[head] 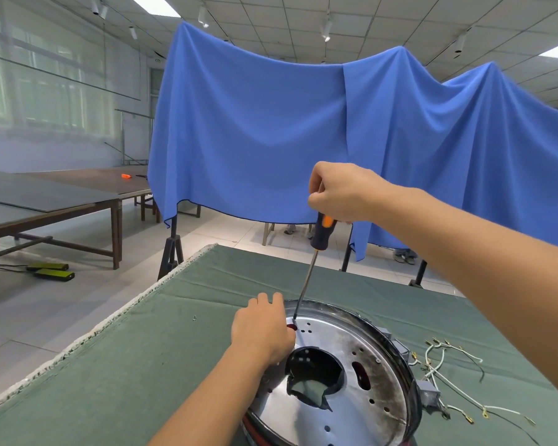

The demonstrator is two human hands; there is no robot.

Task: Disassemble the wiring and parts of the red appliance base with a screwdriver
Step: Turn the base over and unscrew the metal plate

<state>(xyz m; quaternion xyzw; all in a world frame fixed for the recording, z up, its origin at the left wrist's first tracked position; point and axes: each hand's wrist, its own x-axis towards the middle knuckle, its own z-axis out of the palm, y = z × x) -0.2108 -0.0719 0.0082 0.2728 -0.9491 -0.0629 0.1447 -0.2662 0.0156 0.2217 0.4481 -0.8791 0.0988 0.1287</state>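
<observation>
While wiring (445,378) already lies loose on the green bench (116,355), red appliance base (342,375) remains under work: right hand (342,191) grips screwdriver (316,249), tip at inner plate's far edge; left hand (263,329) rests on rim, fingers loosely curled. Stray screw (194,317) nearby. Left hand crowds the tip.

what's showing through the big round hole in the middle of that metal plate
Green table cloth shows through the hole in the metal plate, behind a torn dark edge. The rest beneath the plate is covered.
</observation>
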